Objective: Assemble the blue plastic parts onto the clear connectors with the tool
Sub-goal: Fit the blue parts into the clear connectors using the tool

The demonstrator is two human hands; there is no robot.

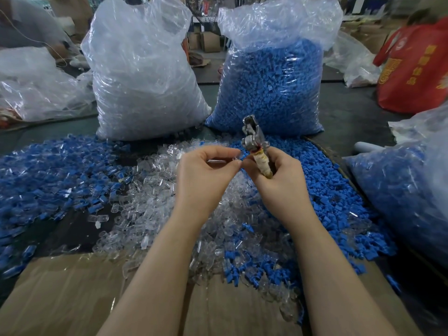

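My right hand (278,175) grips a metal plier-like tool (253,134) by its tape-wrapped handle, jaws pointing up and away. My left hand (206,170) pinches a small clear connector (236,158) at its fingertips, right against the right hand's fingertips. Below both hands lies a heap of loose clear connectors (155,209). Loose blue plastic parts (322,190) spread to the right of it. A mixed pile of blue-and-clear pieces (48,180) covers the left side.
A tall bag of clear connectors (143,76) and a bag of blue parts (274,88) stand behind the piles. Another bag with blue parts (407,195) sits at the right. Cardboard (72,299) lies at the near edge. A red bag (417,69) is far right.
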